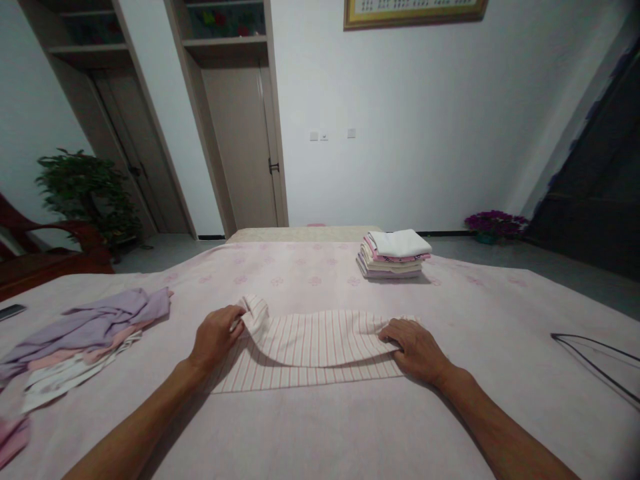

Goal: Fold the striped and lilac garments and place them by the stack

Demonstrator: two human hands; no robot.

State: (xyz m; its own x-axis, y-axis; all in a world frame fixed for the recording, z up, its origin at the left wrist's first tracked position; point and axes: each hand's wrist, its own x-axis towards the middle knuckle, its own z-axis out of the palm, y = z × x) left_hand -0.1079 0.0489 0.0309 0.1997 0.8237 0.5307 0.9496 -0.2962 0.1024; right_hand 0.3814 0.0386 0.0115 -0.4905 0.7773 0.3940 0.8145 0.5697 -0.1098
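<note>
A white garment with thin reddish stripes (320, 340) lies partly folded over itself in front of me, its lower layer showing along the near edge. My left hand (217, 337) pinches its left end, where the cloth bunches up and is lifted a little. At the other end my right hand (413, 347) grips the upper layer, fingers curled over the fabric and low against the bed. The exact kind of garment cannot be made out.
Beyond the striped cloth, to the right, stands a stack of folded clothes (395, 255). Loose clothes in lilac, pink and white (100, 330) lie in a heap at left. A black cable (595, 357) lies at far right, and a phone (11, 311) at the left edge.
</note>
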